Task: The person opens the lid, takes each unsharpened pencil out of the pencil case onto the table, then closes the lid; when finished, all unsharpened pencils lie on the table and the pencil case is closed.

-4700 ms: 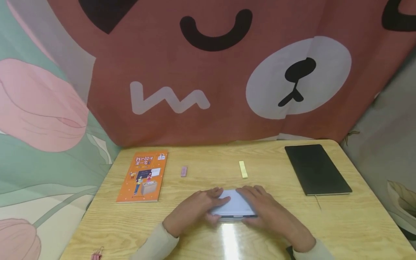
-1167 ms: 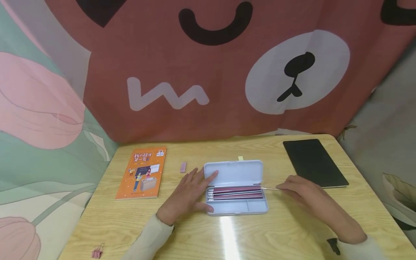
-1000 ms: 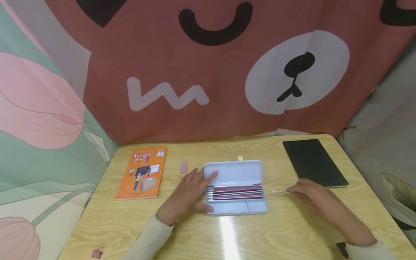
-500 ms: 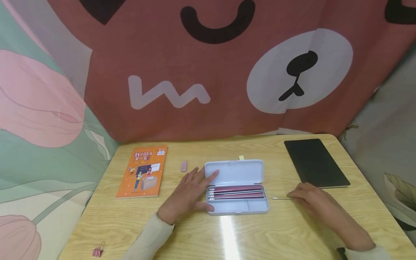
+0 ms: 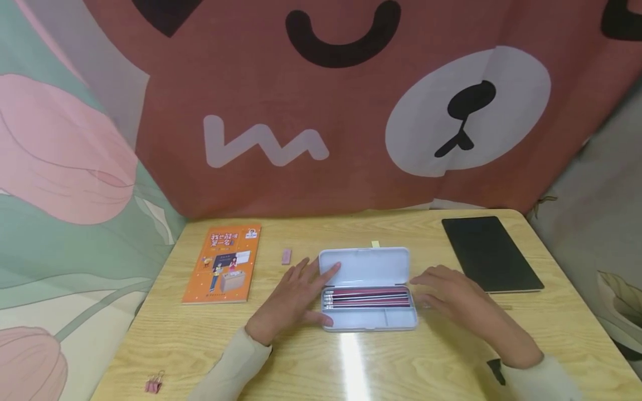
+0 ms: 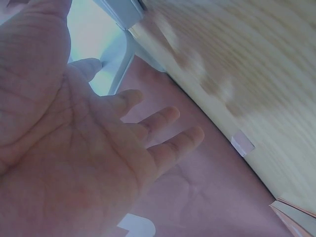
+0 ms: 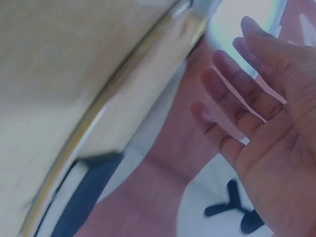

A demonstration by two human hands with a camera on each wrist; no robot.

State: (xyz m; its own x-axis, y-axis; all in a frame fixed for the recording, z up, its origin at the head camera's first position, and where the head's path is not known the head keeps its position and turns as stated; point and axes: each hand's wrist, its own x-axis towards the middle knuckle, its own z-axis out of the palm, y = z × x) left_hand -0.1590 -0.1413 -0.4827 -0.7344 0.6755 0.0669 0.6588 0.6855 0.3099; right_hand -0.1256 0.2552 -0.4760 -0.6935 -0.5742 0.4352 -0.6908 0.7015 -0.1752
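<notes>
A white pencil case stands with its lid raised in the middle of the table. Several pencils, striped in dark and reddish tones, lie side by side in its rear compartment. My left hand steadies the case's left side, index finger on the inside of the lid and thumb at the front corner. My right hand, fingers spread and loosely bent, hovers at the case's right edge and holds nothing. Below it a single pencil lies on the table, mostly hidden by the hand in the head view.
An orange book lies at the left and a black notebook at the right. A pink eraser sits behind my left hand. A yellow strip peeks out behind the lid. A pink binder clip is at the front left.
The case was closed between both hands and now stands open. My right hand drew one pencil out to the right, laid it on the table, let go and moved back left toward the case.
</notes>
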